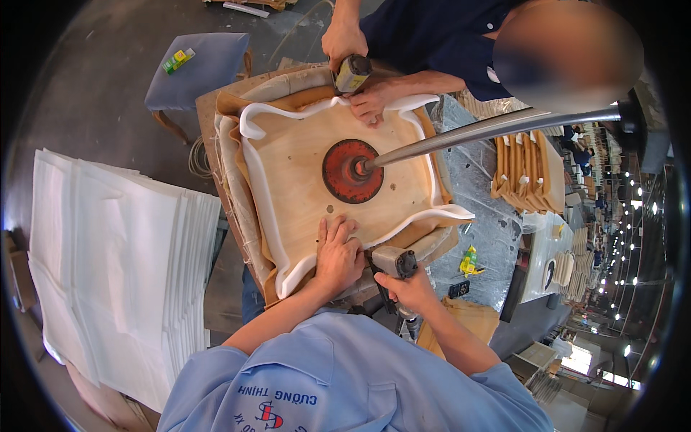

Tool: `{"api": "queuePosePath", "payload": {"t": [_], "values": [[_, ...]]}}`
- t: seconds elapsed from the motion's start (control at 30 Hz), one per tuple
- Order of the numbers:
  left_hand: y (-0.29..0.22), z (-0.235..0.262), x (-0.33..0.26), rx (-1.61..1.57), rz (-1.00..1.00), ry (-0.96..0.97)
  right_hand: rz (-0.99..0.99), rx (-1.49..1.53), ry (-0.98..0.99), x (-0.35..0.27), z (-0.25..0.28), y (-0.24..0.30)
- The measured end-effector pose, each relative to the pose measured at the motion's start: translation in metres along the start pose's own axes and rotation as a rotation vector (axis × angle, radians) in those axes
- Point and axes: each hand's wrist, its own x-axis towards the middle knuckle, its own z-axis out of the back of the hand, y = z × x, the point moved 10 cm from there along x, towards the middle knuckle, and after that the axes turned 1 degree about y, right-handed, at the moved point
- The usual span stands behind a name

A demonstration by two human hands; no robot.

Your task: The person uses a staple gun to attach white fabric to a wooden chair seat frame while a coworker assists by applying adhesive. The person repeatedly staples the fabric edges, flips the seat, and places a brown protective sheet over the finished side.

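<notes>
Presently, right hand [412, 289] wraps stapler [393, 262], five o'clock on panel [299, 176]; left hand [340, 258] at six, touching panel, fingers slightly parted.

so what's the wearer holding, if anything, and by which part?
Right hand: a staple gun, by its handle. Left hand: laid on the wooden panel near its edge; whether it pinches anything can't be told.
</notes>
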Motion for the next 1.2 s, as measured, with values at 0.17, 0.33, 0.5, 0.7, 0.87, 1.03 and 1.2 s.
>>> {"api": "queuePosePath", "payload": {"t": [0.17,0.33,0.5,0.7,0.87,1.03,1.2], "values": [[-0.005,0.000,0.000,0.001,-0.027,0.007,0.117,-0.174,-0.102,0.011,0.003,-0.004],[-0.002,0.009,-0.002,-0.025,-0.062,0.032,0.074,-0.101,-0.063,0.008,0.003,0.001],[0.000,0.008,0.001,-0.026,-0.054,-0.014,0.058,-0.011,-0.012,-0.004,0.000,0.005],[0.005,0.004,-0.002,-0.060,-0.023,0.017,0.030,-0.097,-0.005,-0.002,-0.011,0.007],[0.000,0.015,-0.004,0.138,0.002,0.074,0.022,-0.127,-0.057,0.009,-0.010,-0.002],[0.007,0.023,-0.016,0.205,0.083,0.141,0.024,-0.098,0.013,0.004,-0.014,0.006],[0.013,0.020,-0.015,0.239,0.122,0.169,0.056,-0.073,0.053,-0.006,-0.023,0.012]]}}
